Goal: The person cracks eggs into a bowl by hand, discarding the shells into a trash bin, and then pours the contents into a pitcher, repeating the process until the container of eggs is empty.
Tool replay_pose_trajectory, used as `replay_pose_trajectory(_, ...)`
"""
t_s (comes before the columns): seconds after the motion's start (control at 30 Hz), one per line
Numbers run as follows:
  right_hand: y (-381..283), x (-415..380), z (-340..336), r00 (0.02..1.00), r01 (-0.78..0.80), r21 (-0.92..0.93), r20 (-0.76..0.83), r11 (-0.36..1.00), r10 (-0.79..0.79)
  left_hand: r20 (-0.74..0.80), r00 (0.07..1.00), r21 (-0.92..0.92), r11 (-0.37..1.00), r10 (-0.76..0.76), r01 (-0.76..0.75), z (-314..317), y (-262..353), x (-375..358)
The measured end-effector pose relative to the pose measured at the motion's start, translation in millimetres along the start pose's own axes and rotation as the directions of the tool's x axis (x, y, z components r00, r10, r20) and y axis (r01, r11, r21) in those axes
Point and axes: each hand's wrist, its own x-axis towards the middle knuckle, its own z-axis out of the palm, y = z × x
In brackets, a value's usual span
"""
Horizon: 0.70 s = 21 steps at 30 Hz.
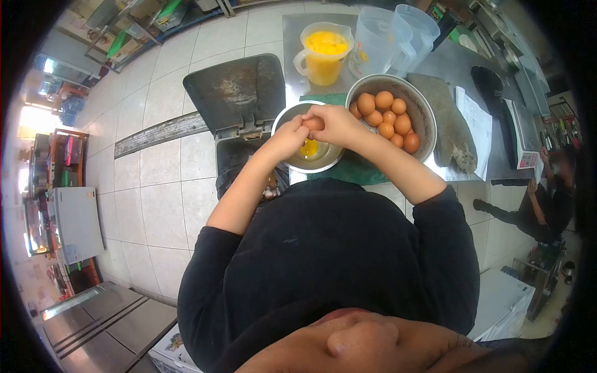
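Both my left hand (290, 138) and my right hand (336, 124) are closed around a brown egg (313, 124) over a metal bowl (326, 163). Below the fingers a yellow yolk (309, 148) shows in the bowl. Just right of it, a larger metal bowl (429, 109) holds several whole brown eggs (385, 118). A clear measuring jug (323, 69) full of yolks stands behind the bowls.
An open black bin (233, 93) with shells inside stands left of the table. Clear plastic jugs (376, 37), a grey cloth (438, 118), papers (474, 118) and a scale (521, 133) lie on the metal table. A person (538, 205) stands at far right.
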Motion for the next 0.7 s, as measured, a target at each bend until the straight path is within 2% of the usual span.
replay_pose_trajectory(0.03,-2,1,-6,0.999,-0.042,0.054,0.031,0.998,0.041,0.001,1.0,0.001,1.0,0.0,0.0,-4,1,-2)
replay_pose_trajectory(0.1,2,4,-12,0.995,-0.087,0.108,0.063,0.99,0.08,0.164,0.985,-0.369,0.923,-0.054,0.112,-12,0,-5)
replay_pose_trajectory(0.17,8,6,-15,0.997,-0.022,0.169,0.074,0.985,0.009,0.147,0.989,-0.356,0.932,-0.016,0.068,-14,-2,-7)
replay_pose_trajectory(0.23,5,6,-16,0.996,-0.022,0.188,0.088,0.982,0.005,0.103,0.994,-0.244,0.97,0.026,0.001,-14,3,-10)
replay_pose_trajectory(0.37,-2,5,-18,0.997,-0.035,0.198,0.08,0.98,0.019,0.1,0.993,-0.303,0.953,0.063,-0.029,-5,-14,-1)
replay_pose_trajectory(0.43,-7,4,-17,0.997,-0.042,0.173,0.078,0.984,0.029,0.012,0.996,-0.339,0.938,0.089,-0.079,1,-17,1)
replay_pose_trajectory(0.47,-8,4,-15,0.995,-0.067,0.149,0.081,0.987,0.055,0.012,0.996,-0.339,0.937,0.088,-0.079,1,-19,1)
replay_pose_trajectory(0.53,-7,4,-14,0.993,-0.093,0.125,0.082,0.988,0.083,-0.033,0.996,-0.217,0.973,0.077,-0.082,1,-14,-2)
replay_pose_trajectory(0.57,-4,4,-12,0.996,-0.07,0.147,0.057,0.987,0.062,-0.031,0.997,-0.216,0.973,0.077,-0.082,0,-12,-2)
replay_pose_trajectory(0.63,0,5,-10,0.999,-0.047,0.169,0.032,0.984,0.043,0.036,0.998,-0.325,0.945,0.051,-0.037,-2,-9,-3)
replay_pose_trajectory(0.7,4,5,-10,0.999,0.028,0.165,0.034,0.986,-0.034,0.051,0.998,-0.31,0.951,0.026,-0.009,-3,-5,-4)
